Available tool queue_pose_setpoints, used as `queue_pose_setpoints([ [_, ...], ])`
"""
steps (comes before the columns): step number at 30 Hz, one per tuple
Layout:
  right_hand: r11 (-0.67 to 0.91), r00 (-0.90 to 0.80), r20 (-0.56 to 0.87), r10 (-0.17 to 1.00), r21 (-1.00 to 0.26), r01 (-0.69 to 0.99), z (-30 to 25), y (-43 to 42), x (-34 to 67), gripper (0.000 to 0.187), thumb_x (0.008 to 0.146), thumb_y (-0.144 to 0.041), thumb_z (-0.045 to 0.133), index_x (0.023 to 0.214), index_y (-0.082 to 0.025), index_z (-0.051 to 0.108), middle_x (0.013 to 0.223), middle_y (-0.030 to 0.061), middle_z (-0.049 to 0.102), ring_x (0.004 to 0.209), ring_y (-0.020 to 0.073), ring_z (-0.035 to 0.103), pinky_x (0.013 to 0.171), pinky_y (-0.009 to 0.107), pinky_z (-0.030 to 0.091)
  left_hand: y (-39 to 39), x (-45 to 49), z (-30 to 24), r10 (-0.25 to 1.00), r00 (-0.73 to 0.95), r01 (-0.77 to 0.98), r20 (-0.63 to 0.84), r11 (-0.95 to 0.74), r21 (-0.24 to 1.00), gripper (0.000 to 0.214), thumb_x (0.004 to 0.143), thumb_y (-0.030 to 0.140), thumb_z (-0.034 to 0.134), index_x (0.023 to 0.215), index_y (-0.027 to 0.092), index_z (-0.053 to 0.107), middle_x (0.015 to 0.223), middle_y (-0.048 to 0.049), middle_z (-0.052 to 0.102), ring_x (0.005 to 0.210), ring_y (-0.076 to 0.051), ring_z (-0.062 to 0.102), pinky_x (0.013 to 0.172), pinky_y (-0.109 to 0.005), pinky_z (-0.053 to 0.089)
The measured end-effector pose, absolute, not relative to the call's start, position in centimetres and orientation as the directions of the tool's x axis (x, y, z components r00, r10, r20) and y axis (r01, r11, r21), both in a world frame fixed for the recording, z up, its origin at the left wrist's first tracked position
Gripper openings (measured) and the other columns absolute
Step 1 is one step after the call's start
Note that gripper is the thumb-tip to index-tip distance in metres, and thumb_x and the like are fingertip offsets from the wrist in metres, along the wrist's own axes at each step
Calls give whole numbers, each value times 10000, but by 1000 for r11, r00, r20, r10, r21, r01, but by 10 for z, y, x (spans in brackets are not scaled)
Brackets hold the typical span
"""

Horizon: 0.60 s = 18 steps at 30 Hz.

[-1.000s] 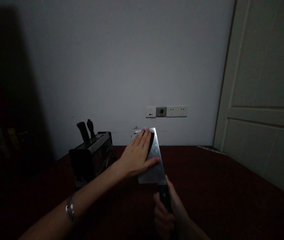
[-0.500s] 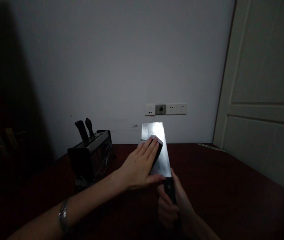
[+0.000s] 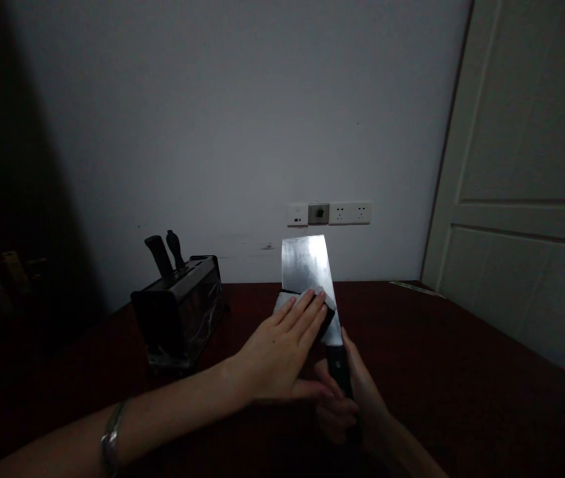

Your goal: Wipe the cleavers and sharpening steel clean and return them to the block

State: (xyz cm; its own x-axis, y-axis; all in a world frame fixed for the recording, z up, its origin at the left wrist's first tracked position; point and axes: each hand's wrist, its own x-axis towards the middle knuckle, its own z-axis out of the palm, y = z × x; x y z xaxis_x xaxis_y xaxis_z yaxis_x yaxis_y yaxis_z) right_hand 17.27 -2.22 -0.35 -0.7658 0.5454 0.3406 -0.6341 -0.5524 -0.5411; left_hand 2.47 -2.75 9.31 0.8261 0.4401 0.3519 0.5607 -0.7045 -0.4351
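Observation:
In the head view a wide-bladed cleaver (image 3: 307,260) stands blade up above the table, its flat side toward me. My right hand (image 3: 336,411) is wrapped round its black handle (image 3: 338,365). A grey-white cloth (image 3: 285,301) with a dark edge lies across the lower half of the blade. Over it my left hand (image 3: 282,345) presses with straight fingers, pinning the cloth to the steel. The left thumb reaches down near the handle and my right fingers. Part of the cloth and the blade's lower left are hidden under the left hand.
A black knife block (image 3: 177,305) with two dark handles (image 3: 162,255) upright in it stands at the left on the dark red table (image 3: 411,345). Behind are a wall with sockets (image 3: 349,213) and, at the right, a pale door (image 3: 526,265).
My left hand and the cloth have slid down the blade toward the handle, baring more of its upper part. The right hand keeps its grip. The view has shifted slightly.

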Motion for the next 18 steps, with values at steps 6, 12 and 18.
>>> queue_pose_setpoints([
  [6, -594, -807, 298, 510, -557, -581, -1, -27, 171, 804, 760, -745, 40, 428, -171, 494, 263, -57, 293, 210, 62, 229, 276, 205, 336, -8, 16, 110, 505, 776, 629, 378, -663, -405, 914, 798, 696, 207, 1401, 17, 107, 1473, -185, 40, 1360, -282, -19, 1099, -418, 118],
  [12, -610, -818, 242, 522, -563, -557, -2, -24, 175, 784, 737, -770, 51, 422, -176, 454, 261, -61, 292, 215, 60, 224, 272, 203, 321, -11, 21, 107, 486, 810, 583, 329, -731, -355, 931, 784, 707, 238, 1398, 14, 134, 1473, -181, 34, 1359, -283, -19, 1102, -420, 115],
  [18, -596, -811, 241, 533, -574, -562, -6, -20, 178, 782, 762, -747, 47, 447, -172, 473, 265, -63, 290, 217, 57, 215, 274, 199, 315, -28, 18, 98, 367, 904, 418, 220, -866, -275, 796, 844, 603, 293, 1408, 62, 140, 1480, -138, 56, 1365, -245, 16, 1107, -394, 137],
])
